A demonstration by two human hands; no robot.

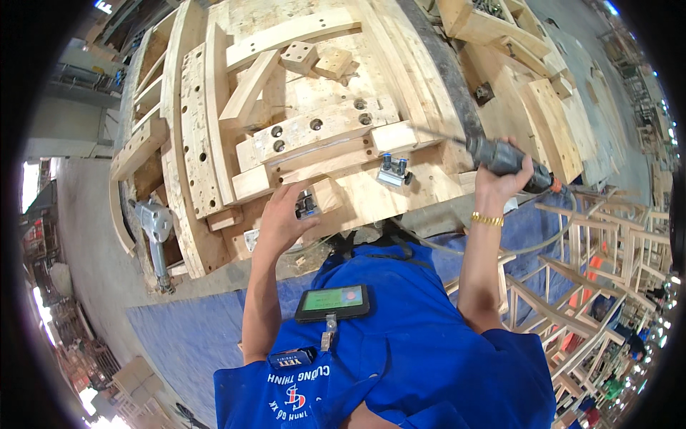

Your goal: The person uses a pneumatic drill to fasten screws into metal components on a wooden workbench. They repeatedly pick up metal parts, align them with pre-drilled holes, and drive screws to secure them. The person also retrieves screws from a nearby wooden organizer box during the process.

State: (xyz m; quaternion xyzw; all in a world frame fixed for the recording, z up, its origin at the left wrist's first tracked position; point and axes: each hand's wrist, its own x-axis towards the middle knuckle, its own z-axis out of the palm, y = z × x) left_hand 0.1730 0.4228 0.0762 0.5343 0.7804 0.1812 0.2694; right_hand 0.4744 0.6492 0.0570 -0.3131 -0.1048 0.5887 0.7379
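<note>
My right hand [506,171] is wrapped round a dark drill [496,156], held above the right side of the wooden bench. Its long thin bit points left toward the end of a pale wooden piece [393,136]. My left hand [282,218] is at the bench's front edge, fingers and thumb apart. Beside its thumb are a small metal fitting [307,205] and a wooden block [329,194]; whether the fingertips touch them I cannot tell. Behind lies a thick board with several dark-rimmed holes [316,125]. Between my hands sits a metal fitting with blue connectors [394,170].
Two drilled wooden blocks [299,57] rest farther back among angled wooden bars. A grey power tool [153,222] hangs at the bench's left side. A hose [532,248] curves below the drill. Wooden frames [572,300] are piled at right, by a blue sheet [179,343].
</note>
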